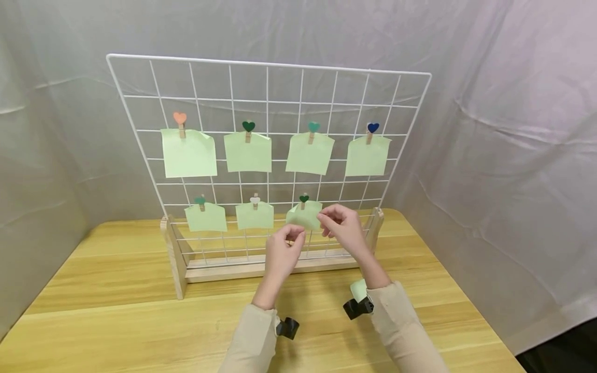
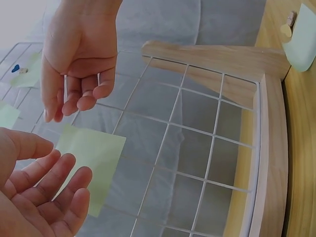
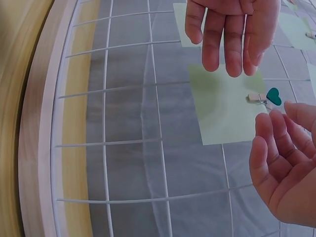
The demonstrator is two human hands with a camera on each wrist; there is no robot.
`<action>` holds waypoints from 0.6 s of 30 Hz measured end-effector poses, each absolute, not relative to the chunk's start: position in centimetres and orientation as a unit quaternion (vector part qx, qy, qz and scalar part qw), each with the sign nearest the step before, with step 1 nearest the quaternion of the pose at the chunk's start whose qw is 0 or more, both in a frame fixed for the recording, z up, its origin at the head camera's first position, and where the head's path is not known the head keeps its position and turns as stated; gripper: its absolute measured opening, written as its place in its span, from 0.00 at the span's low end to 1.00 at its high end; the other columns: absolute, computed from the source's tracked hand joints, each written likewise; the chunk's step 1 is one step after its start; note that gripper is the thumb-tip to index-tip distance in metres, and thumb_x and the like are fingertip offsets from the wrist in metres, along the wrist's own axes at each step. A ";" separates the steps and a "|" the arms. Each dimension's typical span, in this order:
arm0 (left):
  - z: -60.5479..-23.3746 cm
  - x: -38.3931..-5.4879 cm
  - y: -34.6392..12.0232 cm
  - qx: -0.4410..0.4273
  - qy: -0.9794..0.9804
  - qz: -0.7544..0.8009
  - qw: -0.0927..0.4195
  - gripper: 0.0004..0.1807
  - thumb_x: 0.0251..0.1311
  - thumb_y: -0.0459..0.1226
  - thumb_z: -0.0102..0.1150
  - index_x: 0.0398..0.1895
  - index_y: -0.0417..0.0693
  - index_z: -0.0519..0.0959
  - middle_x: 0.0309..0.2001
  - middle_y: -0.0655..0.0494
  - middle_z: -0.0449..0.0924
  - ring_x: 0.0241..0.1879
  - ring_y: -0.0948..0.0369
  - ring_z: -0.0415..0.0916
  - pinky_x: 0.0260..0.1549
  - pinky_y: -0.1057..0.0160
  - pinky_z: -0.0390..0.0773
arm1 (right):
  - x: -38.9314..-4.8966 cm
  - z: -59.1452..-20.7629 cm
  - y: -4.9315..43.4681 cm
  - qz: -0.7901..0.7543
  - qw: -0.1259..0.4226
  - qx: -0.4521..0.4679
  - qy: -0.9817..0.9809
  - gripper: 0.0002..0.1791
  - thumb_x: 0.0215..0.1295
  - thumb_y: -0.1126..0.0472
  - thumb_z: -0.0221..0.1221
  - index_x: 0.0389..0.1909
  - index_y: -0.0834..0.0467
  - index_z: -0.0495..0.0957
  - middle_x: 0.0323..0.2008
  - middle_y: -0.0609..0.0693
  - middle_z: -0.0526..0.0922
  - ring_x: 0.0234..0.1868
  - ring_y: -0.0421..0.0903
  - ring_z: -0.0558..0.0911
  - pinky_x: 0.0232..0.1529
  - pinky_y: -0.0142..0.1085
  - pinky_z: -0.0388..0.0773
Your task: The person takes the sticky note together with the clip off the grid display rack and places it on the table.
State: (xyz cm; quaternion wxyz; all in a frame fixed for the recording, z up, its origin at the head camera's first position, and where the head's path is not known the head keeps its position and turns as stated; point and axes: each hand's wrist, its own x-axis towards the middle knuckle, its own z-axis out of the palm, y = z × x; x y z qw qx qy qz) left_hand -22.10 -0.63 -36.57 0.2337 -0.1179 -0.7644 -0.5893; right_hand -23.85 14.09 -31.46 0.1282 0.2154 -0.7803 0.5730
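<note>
Hovering with grip empty: left hand (image 1: 284, 248) and right hand (image 1: 342, 228), fingers loosely bent, thumbs near fingertips. Just beyond, green note (image 1: 303, 217) hangs at right end of lower row, pinned only by dark green heart clip (image 1: 304, 199). Right fingertips near clip: knock could twist it, drop note. Lower edge looks free; left fingers could crease it. Hard bump could rock wire grid (image 1: 268, 64) on wooden stand (image 1: 224, 272). On counter (image 1: 116, 321), loose sheet (image 1: 358, 289) near right sleeve (image 1: 396, 316) could get dragged.
</note>
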 end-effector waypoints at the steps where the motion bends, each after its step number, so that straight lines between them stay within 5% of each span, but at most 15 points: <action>1: -36.5 -22.1 -0.7 -0.117 -0.764 -0.590 0.234 0.05 0.53 0.31 0.56 0.30 0.36 0.79 0.25 0.52 0.78 0.27 0.60 0.74 0.22 0.69 0.73 | -23.9 -31.4 14.0 0.573 0.130 0.218 -0.780 0.06 0.59 0.69 0.55 0.32 0.72 0.74 0.21 0.65 0.75 0.19 0.54 0.76 0.19 0.35 0.75; 7: -36.3 -22.1 -1.1 -0.117 -0.760 -0.588 0.251 0.06 0.53 0.30 0.56 0.30 0.35 0.79 0.25 0.52 0.78 0.27 0.59 0.74 0.22 0.68 0.73 | -23.5 -30.4 13.5 0.556 0.140 0.227 -0.788 0.07 0.59 0.70 0.55 0.34 0.72 0.75 0.22 0.65 0.76 0.21 0.62 0.75 0.21 0.43 0.76; 18: -36.0 -22.5 -1.9 -0.105 -0.744 -0.588 0.300 0.04 0.52 0.28 0.57 0.30 0.35 0.79 0.26 0.50 0.79 0.27 0.58 0.75 0.23 0.67 0.74 | -24.5 -30.0 12.7 0.524 0.161 0.243 -0.800 0.11 0.58 0.72 0.55 0.41 0.73 0.73 0.21 0.65 0.76 0.19 0.61 0.75 0.20 0.46 0.75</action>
